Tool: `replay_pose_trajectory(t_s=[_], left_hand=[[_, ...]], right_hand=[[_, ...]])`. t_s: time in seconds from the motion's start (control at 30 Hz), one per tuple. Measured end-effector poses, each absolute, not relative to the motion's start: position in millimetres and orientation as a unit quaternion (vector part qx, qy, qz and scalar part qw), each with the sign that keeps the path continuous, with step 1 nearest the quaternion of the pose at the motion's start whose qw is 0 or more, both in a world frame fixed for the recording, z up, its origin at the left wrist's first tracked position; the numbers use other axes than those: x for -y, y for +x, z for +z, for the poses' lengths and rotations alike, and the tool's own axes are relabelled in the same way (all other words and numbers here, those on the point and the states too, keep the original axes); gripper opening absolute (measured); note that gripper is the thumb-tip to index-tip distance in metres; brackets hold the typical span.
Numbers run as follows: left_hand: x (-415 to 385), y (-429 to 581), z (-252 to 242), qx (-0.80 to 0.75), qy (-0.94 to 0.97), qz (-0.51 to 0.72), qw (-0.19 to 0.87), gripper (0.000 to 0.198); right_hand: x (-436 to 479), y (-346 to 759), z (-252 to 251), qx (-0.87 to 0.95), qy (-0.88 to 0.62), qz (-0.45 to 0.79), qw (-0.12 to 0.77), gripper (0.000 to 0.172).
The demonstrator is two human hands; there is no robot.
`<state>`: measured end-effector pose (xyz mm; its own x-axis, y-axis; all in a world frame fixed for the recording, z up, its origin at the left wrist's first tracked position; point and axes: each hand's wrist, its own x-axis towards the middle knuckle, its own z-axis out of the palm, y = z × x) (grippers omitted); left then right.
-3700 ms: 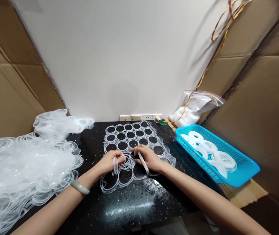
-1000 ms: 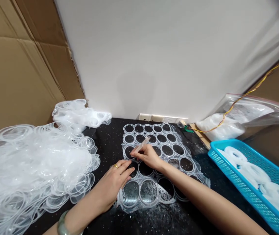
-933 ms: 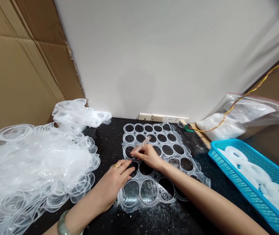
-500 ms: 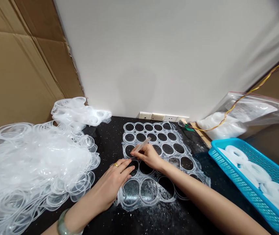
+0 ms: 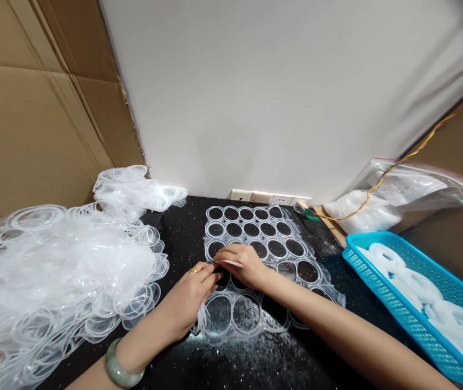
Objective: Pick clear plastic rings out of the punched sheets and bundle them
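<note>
A translucent sheet of joined rings (image 5: 251,297), with several rows of round openings, lies on the black tabletop. My right hand (image 5: 241,262) is closed over its left side, gripping a narrow whitish flat stick (image 5: 230,263) that now shows nearly edge-on. My left hand (image 5: 190,292), with a gold ring on one finger, is at the sheet's left edge. Its fingertips meet those of my right hand, and its thumb is hidden. Thin loose strips (image 5: 202,319) show under the left palm. What exactly lies between the touching fingertips is covered.
A large heap of translucent ring sheets (image 5: 72,271) fills the left, with a smaller pile (image 5: 134,187) behind. At the right stands a blue basket (image 5: 397,303) of white rings. Behind it lie a plastic bag (image 5: 402,187) and a yellow wire (image 5: 385,176). Sockets (image 5: 272,197) line the wall.
My right hand has rolled over, turning the stick from pointing up and away to lying low and nearly edge-on. My left fingers have drawn closer to it. The view has shifted slightly.
</note>
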<state>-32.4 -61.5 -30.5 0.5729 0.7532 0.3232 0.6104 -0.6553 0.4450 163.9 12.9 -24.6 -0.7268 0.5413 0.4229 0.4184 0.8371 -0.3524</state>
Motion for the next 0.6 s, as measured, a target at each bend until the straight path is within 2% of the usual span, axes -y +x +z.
replay_pose_trajectory(t_s=[0.27,0.47,0.6], left_hand=[[62.3,-37.3,-48.7,-0.401,0.878,0.245,0.087,0.031],[62.6,-37.5,-51.0,-0.395,0.887,0.237,0.028,0.031],[63.3,-37.3,-44.8,-0.39,0.89,0.235,0.043,0.03]], right_hand=[[-17.0,153.8,-23.1,0.885,-0.302,0.168,0.313,0.02],[-15.4,145.3,-26.8,0.889,-0.293,0.163,0.311,0.023],[-12.6,139.7,-24.8,0.879,-0.292,0.196,0.323,0.023]])
